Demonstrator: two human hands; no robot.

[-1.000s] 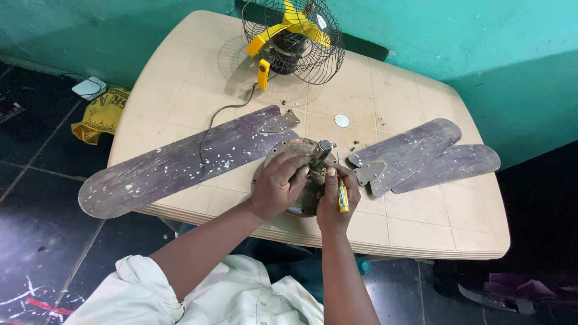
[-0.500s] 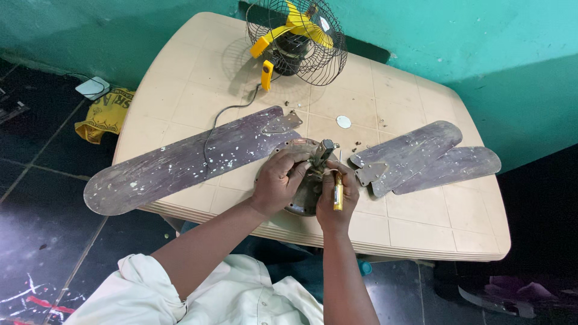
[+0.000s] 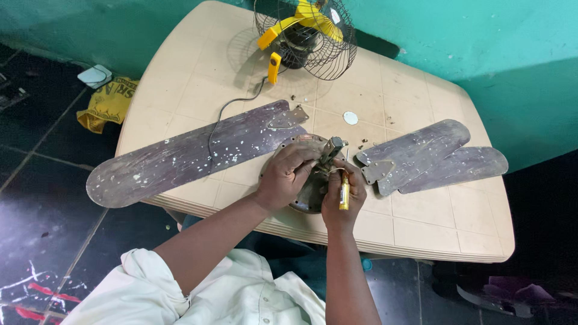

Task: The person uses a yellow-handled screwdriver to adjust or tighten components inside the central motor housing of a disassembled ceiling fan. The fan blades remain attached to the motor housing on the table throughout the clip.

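Here the left hand (image 3: 288, 174) grips the fan motor (image 3: 310, 192) while the right hand (image 3: 343, 194) clasps a yellow screwdriver (image 3: 344, 191), on a beige table (image 3: 192, 78) beside teal walls (image 3: 469, 30).

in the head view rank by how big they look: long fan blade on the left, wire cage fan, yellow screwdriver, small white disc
1. long fan blade
2. wire cage fan, partly cropped at the top
3. yellow screwdriver, partly hidden in the right hand
4. small white disc

Fan blades (image 3: 186, 157) and (image 3: 430, 156) flank the hands; bare table (image 3: 421, 225) lies open at right.
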